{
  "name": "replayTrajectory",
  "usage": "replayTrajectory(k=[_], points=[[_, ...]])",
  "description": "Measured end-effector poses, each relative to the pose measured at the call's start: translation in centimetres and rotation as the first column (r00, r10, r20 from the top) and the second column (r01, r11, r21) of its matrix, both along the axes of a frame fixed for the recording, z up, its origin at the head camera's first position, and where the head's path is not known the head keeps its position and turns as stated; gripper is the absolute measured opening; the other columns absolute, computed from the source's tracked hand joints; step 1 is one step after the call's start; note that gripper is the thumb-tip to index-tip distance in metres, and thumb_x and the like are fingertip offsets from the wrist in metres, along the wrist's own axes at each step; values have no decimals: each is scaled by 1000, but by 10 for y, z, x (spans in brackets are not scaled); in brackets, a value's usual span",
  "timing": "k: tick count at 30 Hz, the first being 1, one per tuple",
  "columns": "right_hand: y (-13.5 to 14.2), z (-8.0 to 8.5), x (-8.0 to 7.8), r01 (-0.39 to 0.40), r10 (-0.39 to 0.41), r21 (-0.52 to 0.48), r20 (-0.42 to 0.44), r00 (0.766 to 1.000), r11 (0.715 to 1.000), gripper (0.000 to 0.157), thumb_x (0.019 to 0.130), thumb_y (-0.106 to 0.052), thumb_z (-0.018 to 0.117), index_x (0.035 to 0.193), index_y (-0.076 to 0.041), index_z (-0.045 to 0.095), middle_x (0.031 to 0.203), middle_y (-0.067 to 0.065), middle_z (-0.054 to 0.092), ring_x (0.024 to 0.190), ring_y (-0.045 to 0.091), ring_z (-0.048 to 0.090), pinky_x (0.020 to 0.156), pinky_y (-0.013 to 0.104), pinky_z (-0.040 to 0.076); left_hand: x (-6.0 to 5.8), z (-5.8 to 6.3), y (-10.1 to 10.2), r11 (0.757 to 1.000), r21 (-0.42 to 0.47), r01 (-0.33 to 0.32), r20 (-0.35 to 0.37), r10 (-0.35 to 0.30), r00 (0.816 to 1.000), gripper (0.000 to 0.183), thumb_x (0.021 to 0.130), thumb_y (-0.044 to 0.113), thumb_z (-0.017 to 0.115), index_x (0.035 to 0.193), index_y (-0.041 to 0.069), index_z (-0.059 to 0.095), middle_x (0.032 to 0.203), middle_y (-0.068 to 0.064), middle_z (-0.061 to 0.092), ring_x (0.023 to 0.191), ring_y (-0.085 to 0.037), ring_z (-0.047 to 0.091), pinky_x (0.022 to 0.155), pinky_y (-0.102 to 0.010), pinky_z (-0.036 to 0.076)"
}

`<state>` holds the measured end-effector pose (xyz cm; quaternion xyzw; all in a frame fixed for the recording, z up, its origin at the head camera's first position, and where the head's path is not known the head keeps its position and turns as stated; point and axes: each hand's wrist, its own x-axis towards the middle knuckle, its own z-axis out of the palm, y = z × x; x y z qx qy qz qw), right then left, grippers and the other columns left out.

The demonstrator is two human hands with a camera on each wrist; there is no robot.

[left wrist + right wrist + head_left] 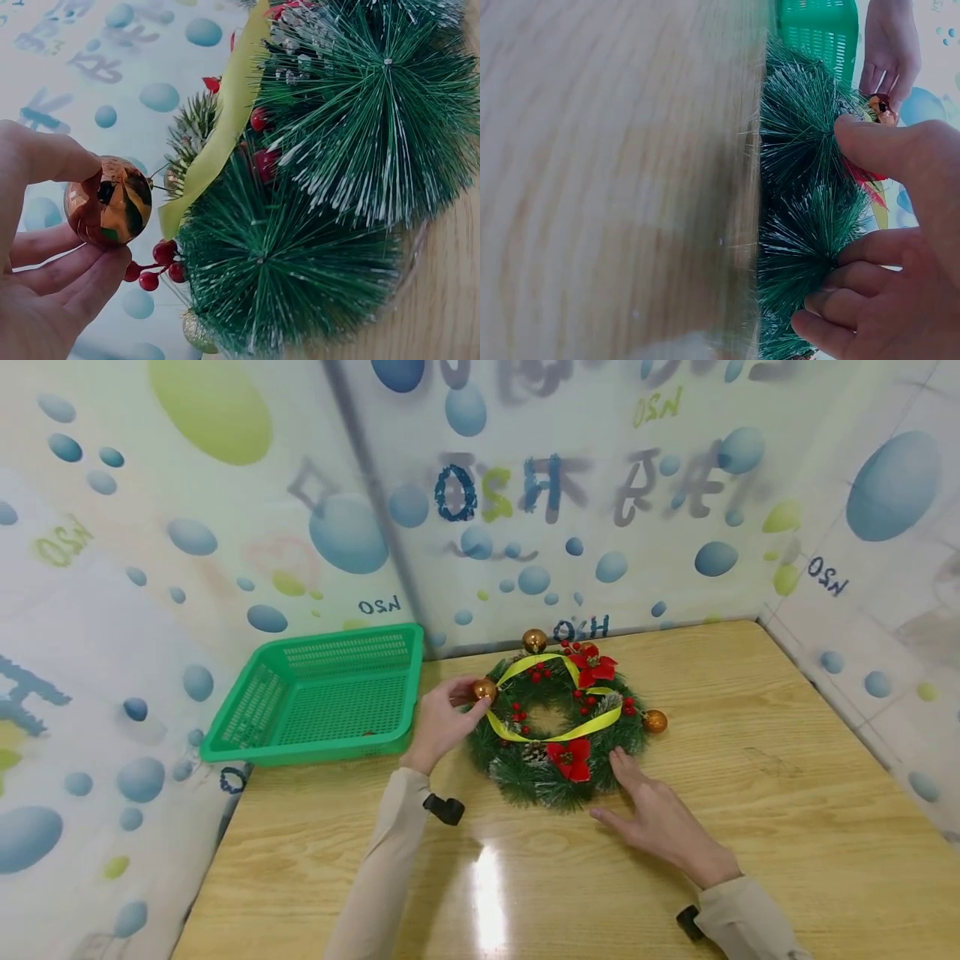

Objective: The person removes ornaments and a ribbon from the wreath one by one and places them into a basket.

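A green Christmas wreath [517, 781] lies on the table, dressed with yellow ribbon [600, 723], red berries, pinecones and red poinsettia flowers [572, 760]. At its left side, my left hand [444, 725] holds a shiny copper-coloured ball ornament [112, 201] between thumb and fingers. A thin wire or loop at the ball points toward the ribbon in the left wrist view. My right hand [666, 820] touches the wreath's lower right edge, its fingers spread against the green needles [810, 232]. Two similar balls stand at the wreath's top [534, 641] and right side [655, 721].
A green plastic basket [307, 752] stands left of the wreath, with a small red item near its front wall. The wooden table [787, 827] meets a wall covering [510, 527] printed with blue and green dots behind and at both sides.
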<state>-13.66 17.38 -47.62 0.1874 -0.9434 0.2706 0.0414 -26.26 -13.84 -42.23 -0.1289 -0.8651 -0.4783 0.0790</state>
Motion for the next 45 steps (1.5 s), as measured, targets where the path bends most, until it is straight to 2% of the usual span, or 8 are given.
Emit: replayTrajectory(k=[6, 12, 18, 20, 23, 35, 40, 45], points=[[0, 1, 1, -5, 6, 18, -24, 1000, 1000, 82, 93, -34, 75, 149, 14, 37, 154, 35, 34, 128, 53, 52, 101, 60, 51, 0, 2, -3, 1000, 12, -10, -14, 10, 1000, 36, 93, 18, 73, 125, 2, 66, 114, -16, 71, 104, -29, 70, 96, -43, 60], [-1, 0, 2, -6, 7, 14, -28, 1000, 1000, 77, 93, -25, 74, 147, 16, 38, 153, 37, 34, 133, 53, 45, 103, 61, 48, -2, 9, -9, 999, 30, -28, -22, 28, 999, 39, 93, 15, 74, 126, -2, 64, 116, -19, 70, 106, -32, 69, 98, -46, 59], [-1, 0, 2, 6, -7, -8, -59, 998, 1000, 72, 94, -19, 73, 145, 18, 40, 150, 38, 37, 132, 54, 46, 92, 58, 56, 0, 18, -21, 998, 7, -61, -49, 62, 997, 40, 91, 16, 75, 126, -2, 64, 116, -19, 70, 106, -32, 68, 98, -48, 58], [-1, -1, 2, 10, -11, -9, -75, 997, 1000, 71, 94, -18, 73, 144, 18, 40, 149, 39, 38, 131, 54, 47, 91, 58, 56, 2, 21, -25, 997, -8, -79, -56, 78, 995, 41, 91, 18, 75, 126, -1, 65, 116, -19, 70, 106, -32, 68, 97, -47, 59], [-2, -3, 2, 13, -13, -7, -89, 996, 1000, 70, 93, -17, 73, 144, 19, 41, 149, 39, 39, 132, 54, 47, 96, 61, 53, 3, 24, -32, 993, -21, -115, -72, 113, 991, 40, 92, 18, 75, 126, 0, 65, 117, -18, 70, 106, -31, 67, 97, -46, 59], [-5, -4, 1, 15, -15, -4, -81, 997, 1000, 69, 93, -15, 72, 144, 19, 40, 150, 39, 38, 134, 53, 45, 100, 63, 49, 6, 33, -75, 985, 29, -173, -106, 175, 979, 37, 96, 23, 72, 127, 3, 65, 119, -17, 68, 107, -32, 65, 97, -48, 57], [-7, -3, 2, 17, -17, -7, -76, 997, 1000, 68, 93, -14, 72, 144, 19, 40, 150, 39, 38, 135, 52, 45, 102, 63, 48, 11, 36, -100, 975, 45, -215, -82, 219, 972, 39, 98, 25, 69, 130, 4, 63, 123, -18, 66, 110, -32, 63, 98, -50, 56], [-9, -1, 3, 14, -15, -14, -76, 997, 1000, 68, 93, -14, 73, 144, 18, 41, 149, 39, 39, 135, 52, 45, 102, 62, 48, 16, 40, -125, 963, 46, -264, -55, 266, 962, 42, 99, 27, 67, 134, 4, 61, 126, -17, 65, 113, -31, 62, 99, -46, 55]])
